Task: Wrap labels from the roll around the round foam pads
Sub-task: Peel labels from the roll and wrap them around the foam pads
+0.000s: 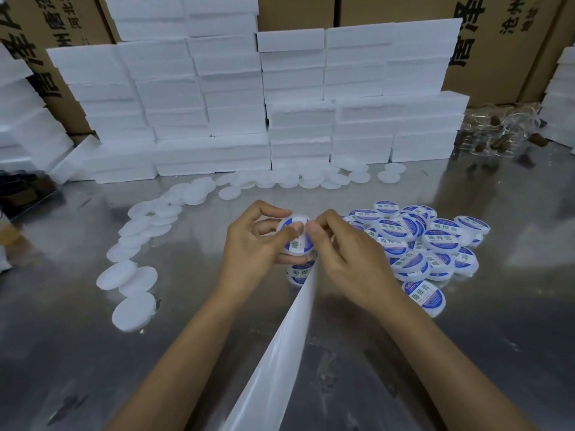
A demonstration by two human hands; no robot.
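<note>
Nearest, white backing strip (281,346), running up from the bottom edge between both forearms to the hands, over the metal bench (435,353).

Left hand (253,247) curled around a round foam pad (295,236), held tilted above the bench: thumb across the face, fingers behind and under the rim. Blue and white label (299,246) partly on the pad's face.

Right hand (343,251) just beside, fingers curled, thumb and forefinger pinching at the pad's right edge where label and strip meet; whether on label or strip, cannot tell. Thumbs nearly touching each other at the pad's top.

Under the hands, another labelled pad (297,275) on the bench.

Right of the hands, heap of labelled pads (426,244), overlapping, one lying apart at the near end (425,298).

Left, curving trail of bare pads (133,275), from near the left forearm back toward the far side, then along the foot of the foam blocks (249,98).

Foam blocks stacked in several tiers across the back of the bench. Clear bottles with brown stoppers (501,129) at far right. Behind everything, cardboard boxes (497,35) with black print.
</note>
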